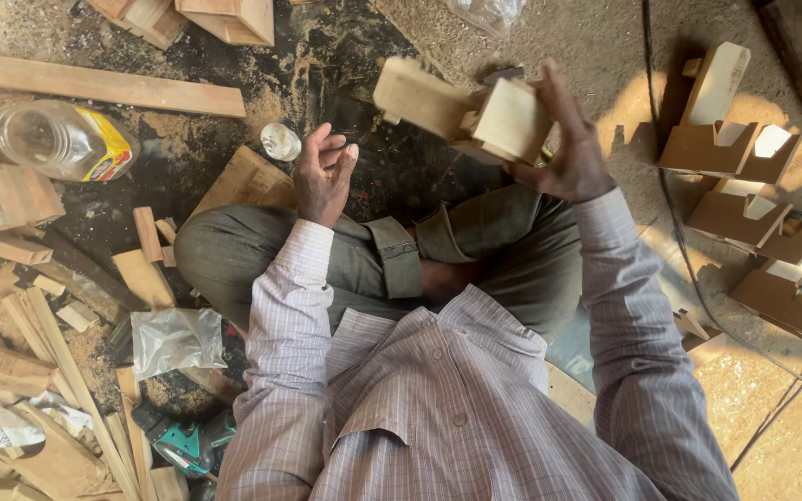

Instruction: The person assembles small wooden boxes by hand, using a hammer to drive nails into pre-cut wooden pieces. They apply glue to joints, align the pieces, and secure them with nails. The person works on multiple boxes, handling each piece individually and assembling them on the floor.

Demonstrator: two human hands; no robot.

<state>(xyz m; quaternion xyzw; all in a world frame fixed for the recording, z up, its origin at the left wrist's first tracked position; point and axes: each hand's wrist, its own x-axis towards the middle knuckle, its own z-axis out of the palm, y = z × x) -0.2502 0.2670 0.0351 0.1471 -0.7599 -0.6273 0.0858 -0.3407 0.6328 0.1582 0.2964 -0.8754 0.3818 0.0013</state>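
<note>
So the person is sitting cross-legged on the floor (549, 56), and everything's kind of arranged around that bent knee (234, 250). The right hand (563, 153) is up above the lap with its grip clenched around a small wooden assembly (461, 109), pale blocks joined at angles, held in the air well above the knee and off to the right of it. The left hand (324, 174) hangs just over the knee, fingers loosely curled in, pinching something tiny at the fingertips that I honestly can't make out. Just past the knee there's a small round white lid (280, 141) on the dirty floor, and further out to the left a clear plastic jar (62, 139) lying on its side. Wood offcuts (146, 269) are scattered right beside the knee, with a crumpled plastic bag (176, 340) below them and a teal power drill (187, 445) lower still.
</note>
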